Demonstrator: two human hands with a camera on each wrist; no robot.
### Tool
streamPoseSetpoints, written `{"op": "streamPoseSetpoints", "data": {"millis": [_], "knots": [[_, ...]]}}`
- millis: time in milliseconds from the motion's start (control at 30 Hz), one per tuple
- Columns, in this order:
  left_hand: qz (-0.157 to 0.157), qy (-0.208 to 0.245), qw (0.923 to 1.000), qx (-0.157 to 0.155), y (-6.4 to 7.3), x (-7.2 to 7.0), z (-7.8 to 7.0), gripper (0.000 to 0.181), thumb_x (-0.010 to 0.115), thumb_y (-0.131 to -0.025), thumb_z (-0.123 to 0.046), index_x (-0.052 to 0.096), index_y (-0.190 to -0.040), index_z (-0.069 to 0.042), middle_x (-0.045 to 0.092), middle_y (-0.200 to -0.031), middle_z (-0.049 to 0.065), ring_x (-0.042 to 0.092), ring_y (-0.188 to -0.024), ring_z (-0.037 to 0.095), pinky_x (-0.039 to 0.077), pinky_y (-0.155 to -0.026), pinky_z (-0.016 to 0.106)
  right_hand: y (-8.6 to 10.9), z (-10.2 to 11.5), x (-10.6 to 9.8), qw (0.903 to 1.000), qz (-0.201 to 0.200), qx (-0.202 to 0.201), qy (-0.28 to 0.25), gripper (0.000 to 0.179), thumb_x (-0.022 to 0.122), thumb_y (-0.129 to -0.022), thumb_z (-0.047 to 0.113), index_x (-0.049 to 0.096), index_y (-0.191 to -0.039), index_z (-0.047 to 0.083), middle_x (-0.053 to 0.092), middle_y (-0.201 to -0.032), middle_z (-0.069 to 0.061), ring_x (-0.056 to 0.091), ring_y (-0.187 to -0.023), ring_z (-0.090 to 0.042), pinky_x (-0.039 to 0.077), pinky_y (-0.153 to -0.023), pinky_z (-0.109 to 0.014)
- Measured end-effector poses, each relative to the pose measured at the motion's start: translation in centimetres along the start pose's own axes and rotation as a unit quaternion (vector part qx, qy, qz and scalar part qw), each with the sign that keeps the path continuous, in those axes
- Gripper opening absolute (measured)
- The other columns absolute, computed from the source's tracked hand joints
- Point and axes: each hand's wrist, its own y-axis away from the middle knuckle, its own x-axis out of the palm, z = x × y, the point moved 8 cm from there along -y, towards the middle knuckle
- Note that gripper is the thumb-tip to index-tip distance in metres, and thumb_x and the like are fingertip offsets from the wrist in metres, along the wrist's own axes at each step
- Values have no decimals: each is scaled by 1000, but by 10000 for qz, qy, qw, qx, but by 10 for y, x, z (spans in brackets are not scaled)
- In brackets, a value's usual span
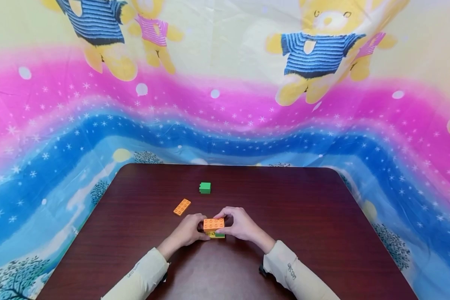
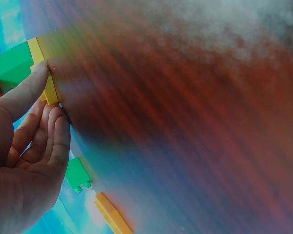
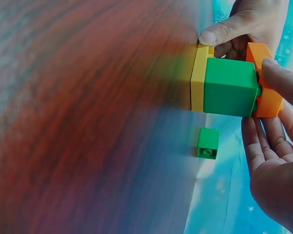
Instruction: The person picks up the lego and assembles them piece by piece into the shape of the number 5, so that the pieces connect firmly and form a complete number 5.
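- We see the left hand (image 1: 189, 229) with its thumb and fingers drawn together, pinching the left end of a yellow studded base plate (image 3: 198, 80) from its near and far edges.
- The yellow base plate lies flat on the dark red-brown wooden table (image 1: 303, 221), directly between the two hands.
- On its right-hand part we see a larger green toy brick (image 3: 228, 87) standing upright; yellow studs show beside it on the left.
- We see the right hand (image 1: 243, 223) gripping an eight-stud orange plate (image 1: 213, 224), thumb on the near side and fingers on the far side, its gap only as wide as the plate.
- That orange plate is held over the larger green brick, whose studs show at its underside; we cannot tell whether the two are pressed together.
- Farther back to the left, we see a loose orange plate (image 1: 182, 207) lying studs up.
- Beyond it, a smaller green brick (image 1: 205, 188) lies on its side, studs facing left.
- Behind the table we see a bear-printed cloth (image 1: 217, 54).
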Motion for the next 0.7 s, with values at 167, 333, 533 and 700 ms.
{"op": "streamPoseSetpoints", "data": {"millis": [167, 333, 533, 700], "knots": [[-9, -44, 10000, -37, 0, 0, -1, 32, 96, -72, -17, 70, -91, -13, 61, -84, -6, 57, -78, 12, 48, -70, 29, 0, -1, -1, 10000, 40, 86, -29, 35, 90, -82, 22, 77, -114, 22, 73, -107, 9, 67, -91, -9, 62, -85, -37], [14, -62, 10000, -26, 0, 0, -2, 32, 95, -72, -17, 71, -92, -13, 61, -85, -6, 57, -78, 13, 48, -71, 29, 1, -1, -3, 9999, 28, 91, -109, 35, 90, -81, 21, 78, -114, 20, 74, -107, 5, 69, -90, -8, 62, -83, -32], [30, -31, 10000, -27, 0, 0, -3, 32, 95, -72, -17, 71, -93, -12, 62, -85, -6, 57, -78, 13, 48, -70, 29, 2, -3, -3, 9994, 29, 248, -244, 36, 91, -81, 20, 78, -114, 20, 75, -109, 3, 72, -92, -11, 62, -85, -34], [-19, 39, 10000, -2, 0, -1, -3, 32, 95, -73, -15, 71, -93, -12, 62, -84, -5, 58, -78, 12, 49, -69, 27, 4, -5, -4, 9990, -62, 326, -301, 36, 91, -80, 21, 79, -115, 20, 75, -109, 2, 74, -92, -11, 62, -84, -29]]}}
